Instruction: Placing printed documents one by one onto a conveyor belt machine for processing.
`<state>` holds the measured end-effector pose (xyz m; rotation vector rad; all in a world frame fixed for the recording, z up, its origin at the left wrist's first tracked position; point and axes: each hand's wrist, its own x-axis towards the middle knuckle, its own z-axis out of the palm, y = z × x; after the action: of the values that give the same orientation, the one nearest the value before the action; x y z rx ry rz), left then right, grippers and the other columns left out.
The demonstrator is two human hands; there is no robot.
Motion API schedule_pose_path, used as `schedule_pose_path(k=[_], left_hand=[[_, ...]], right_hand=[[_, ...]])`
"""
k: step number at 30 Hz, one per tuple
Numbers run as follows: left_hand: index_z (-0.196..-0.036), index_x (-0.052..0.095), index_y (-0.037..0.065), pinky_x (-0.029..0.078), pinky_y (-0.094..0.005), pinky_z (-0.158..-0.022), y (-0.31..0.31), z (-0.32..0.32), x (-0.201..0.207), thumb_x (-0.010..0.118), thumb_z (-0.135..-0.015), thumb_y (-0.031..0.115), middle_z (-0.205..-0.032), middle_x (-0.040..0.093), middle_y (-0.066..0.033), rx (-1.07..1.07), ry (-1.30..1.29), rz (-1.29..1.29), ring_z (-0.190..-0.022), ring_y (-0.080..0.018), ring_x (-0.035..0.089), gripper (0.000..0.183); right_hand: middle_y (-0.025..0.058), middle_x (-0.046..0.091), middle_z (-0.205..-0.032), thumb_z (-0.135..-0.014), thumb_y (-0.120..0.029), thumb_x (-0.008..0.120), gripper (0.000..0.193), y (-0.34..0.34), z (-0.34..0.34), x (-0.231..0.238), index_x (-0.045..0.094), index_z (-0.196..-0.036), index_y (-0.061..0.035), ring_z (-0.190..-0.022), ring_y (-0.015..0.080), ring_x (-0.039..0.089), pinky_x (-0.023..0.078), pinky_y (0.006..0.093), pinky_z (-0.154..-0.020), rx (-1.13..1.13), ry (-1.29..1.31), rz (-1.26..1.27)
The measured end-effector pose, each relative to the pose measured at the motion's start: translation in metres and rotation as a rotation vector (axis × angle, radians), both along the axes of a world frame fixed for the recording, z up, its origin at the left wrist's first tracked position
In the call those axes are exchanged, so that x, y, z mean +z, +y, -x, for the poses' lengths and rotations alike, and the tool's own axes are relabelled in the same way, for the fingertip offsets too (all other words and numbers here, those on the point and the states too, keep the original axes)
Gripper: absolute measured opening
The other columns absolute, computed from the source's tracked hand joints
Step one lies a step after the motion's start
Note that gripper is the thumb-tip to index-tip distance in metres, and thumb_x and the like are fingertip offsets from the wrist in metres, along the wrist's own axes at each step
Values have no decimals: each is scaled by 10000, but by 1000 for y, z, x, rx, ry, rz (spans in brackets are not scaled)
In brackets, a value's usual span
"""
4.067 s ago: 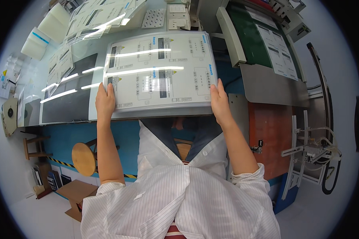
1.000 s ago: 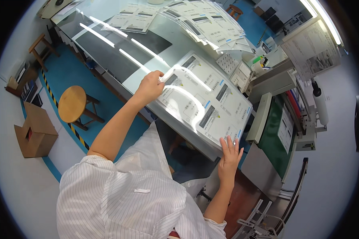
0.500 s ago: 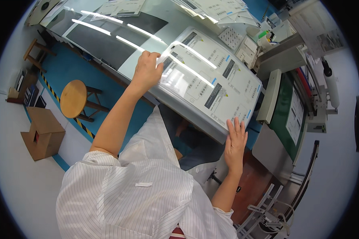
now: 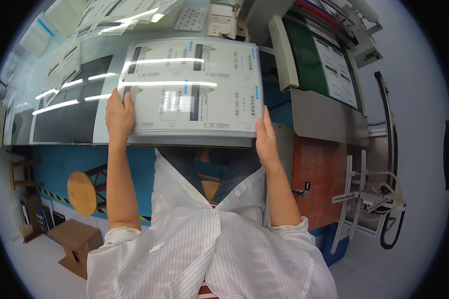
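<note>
A thick stack of clear plastic sheets (image 4: 149,112) printed with black blocks, fine lines and blue marks lies at the front edge of the glass-topped table. My left hand (image 4: 119,117) rests against the stack's left edge, fingers stretched upward and thumb apart. At the lower right corner my right hand (image 4: 266,139) lies along the right edge with its fingers extended. Both hands touch the stack from opposite sides, and neither is closed around it. Light strips reflect off the top sheet.
More printed sheets (image 4: 114,17) lie at the back left, beside a dotted white card (image 4: 191,19). On the right stands a machine with a green bed (image 4: 304,55) bearing a printed sheet (image 4: 336,70). A round wooden stool (image 4: 82,193) and a cardboard box (image 4: 77,239) are at the lower left.
My view has turned, so the stack now appears squarer in front of me. My left hand has shifted down the left edge, and my right hand has moved from the near corner onto the right edge.
</note>
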<state>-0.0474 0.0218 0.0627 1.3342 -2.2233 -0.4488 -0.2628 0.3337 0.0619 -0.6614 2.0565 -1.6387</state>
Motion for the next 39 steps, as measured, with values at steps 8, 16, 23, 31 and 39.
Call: schedule_pose_path(k=[8, 16, 23, 31, 39], left_hand=[[-1341, 446, -18, 409, -401, -980, 1, 1, 5, 422, -978, 364, -1279, 542, -230, 12, -37, -57, -1171, -373, 527, 528], [-1356, 446, -2, 391, -378, -998, -4, -2, -6, 445, -974, 356, -1322, 521, -217, 13, -9, -40, -1211, -359, 508, 524], [-1347, 456, 6, 413, -381, -962, 0, -5, -4, 446, -979, 325, -1265, 563, -219, 13, 5, -4, -1158, -372, 542, 487], [-1324, 461, -40, 413, -397, -967, 4, 2, 0, 465, -976, 305, -1258, 559, -248, 60, -26, 22, -1146, -391, 544, 490], [-1300, 477, -38, 438, -422, -926, 17, 3, 10, 463, -963, 271, -1212, 581, -244, 100, 19, -16, -1089, -400, 570, 457]], right_hand=[[143, 524, -1333, -1006, -158, 441, 383, 27, 51, 2, 469, -1351, 7, -1188, 221, 542, 444, 333, -975, -22, -208, 116], [234, 383, -1425, -935, -138, 525, 407, 89, 162, -28, 474, -1315, -1, -1337, 371, 350, 297, 474, -1084, -386, 702, -459], [223, 238, -1516, -949, -283, 518, 591, 116, 225, -54, 305, -1434, -20, -1424, 369, 178, 135, 542, -1142, -680, 694, -822], [163, 291, -1512, -962, -291, 491, 537, 125, 281, -45, 357, -1419, -43, -1428, 299, 202, 134, 529, -1145, -786, 628, -968], [161, 289, -1521, -975, -338, 398, 558, 135, 287, -48, 334, -1442, -39, -1431, 303, 201, 132, 511, -1147, -813, 624, -1033]])
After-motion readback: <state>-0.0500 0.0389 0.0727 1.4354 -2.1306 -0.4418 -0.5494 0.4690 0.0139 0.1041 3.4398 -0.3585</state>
